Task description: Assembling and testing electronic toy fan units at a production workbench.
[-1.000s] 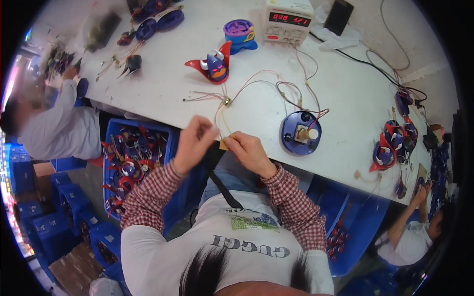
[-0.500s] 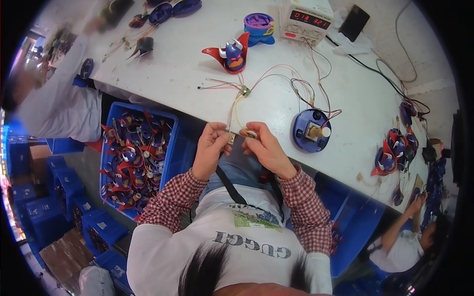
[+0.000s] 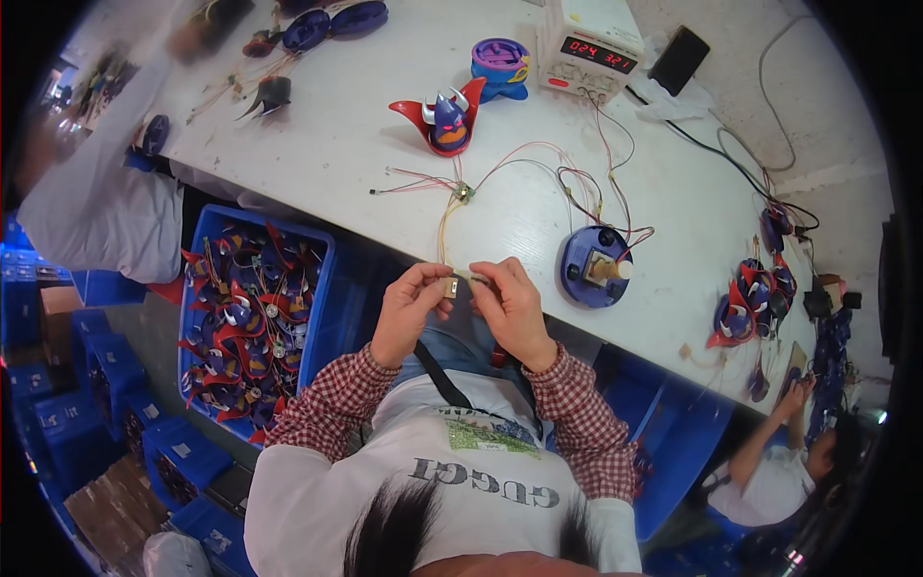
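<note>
Tan rectangular part [image 3: 450,288], long axis roughly near-to-far, clamped in the left hand's [image 3: 406,313] fingers before the bench's [image 3: 327,159] near edge; right hand [image 3: 516,313] just right, its grip indeterminable.

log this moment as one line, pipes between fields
left grip: pinching gold-coloured piece | right grip: pinching small part, mostly hidden | circuit board: on white table, wires attached | caped toy: beyond board
</note>
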### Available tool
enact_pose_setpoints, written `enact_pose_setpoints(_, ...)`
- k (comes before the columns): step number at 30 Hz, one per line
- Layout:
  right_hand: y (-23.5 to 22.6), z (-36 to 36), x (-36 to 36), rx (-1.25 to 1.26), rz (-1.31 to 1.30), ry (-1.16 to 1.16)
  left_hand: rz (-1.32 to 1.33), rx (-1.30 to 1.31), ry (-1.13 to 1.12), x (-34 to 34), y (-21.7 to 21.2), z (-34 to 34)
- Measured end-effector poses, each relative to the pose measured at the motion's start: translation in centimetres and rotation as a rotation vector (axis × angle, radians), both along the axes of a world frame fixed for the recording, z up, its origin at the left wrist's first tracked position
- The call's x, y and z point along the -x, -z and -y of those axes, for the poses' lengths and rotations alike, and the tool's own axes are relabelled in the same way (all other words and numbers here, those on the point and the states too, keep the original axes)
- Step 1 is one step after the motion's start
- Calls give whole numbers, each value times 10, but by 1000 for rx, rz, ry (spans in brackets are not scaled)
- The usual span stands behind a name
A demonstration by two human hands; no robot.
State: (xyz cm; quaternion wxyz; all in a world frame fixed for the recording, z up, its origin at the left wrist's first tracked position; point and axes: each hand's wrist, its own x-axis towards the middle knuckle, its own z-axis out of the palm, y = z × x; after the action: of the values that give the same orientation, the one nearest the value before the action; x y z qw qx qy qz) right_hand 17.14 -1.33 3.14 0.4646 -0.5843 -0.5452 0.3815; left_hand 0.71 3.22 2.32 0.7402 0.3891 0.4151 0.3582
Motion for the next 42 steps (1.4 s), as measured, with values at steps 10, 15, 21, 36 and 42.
enact_pose_setpoints(10,-6,-4,1,374,-639,-29,-44,-66,-3,0,8,0)
enact_pose_setpoints(15,7,-4,6,144,-255,-24,-54,-66,5,-4,6,-4)
enact_pose_setpoints(21,9,-6,9,-142,76,-23,-57,-45,18,-6,6,-5)
enact_pose_setpoints(36,-1,-11,4,-137,127,-4,-16,-103,-6,-11,4,-7)
enact_pose_setpoints(42,6,-13,3,-116,73,0,19,-121,4,-11,2,-8)
